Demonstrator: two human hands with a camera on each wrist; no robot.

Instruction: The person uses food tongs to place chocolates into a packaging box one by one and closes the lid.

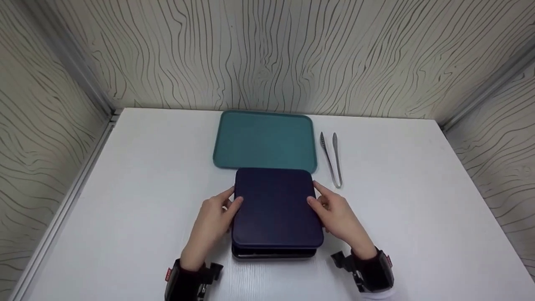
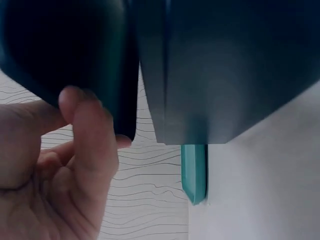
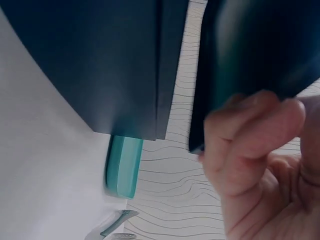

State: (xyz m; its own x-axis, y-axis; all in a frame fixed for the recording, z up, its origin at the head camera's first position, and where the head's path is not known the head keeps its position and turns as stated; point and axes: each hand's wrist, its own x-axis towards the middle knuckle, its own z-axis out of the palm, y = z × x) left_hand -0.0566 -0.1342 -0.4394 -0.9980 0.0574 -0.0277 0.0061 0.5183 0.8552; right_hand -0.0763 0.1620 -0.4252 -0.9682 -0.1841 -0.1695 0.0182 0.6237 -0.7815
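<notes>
Both hands hold a dark navy rectangular lid [image 1: 276,207] level over a matching box [image 1: 273,255]. My left hand [image 1: 215,213] grips the lid's left edge, its thumb on top and fingers at the side and underneath. On the opposite edge, my right hand [image 1: 336,211] holds it in the same way. A gap between the raised lid [image 2: 65,45] and the box [image 2: 225,75] shows in the left wrist view. The same gap appears in the right wrist view, beside the box wall [image 3: 110,65]. The lid hides what the box contains.
Behind the box lies a teal tray [image 1: 267,140] on the white table [image 1: 138,200]. Metal tongs [image 1: 336,161] rest to the tray's right, with their arms spread. Wood-patterned panels [image 1: 267,54] stand along the back and both sides.
</notes>
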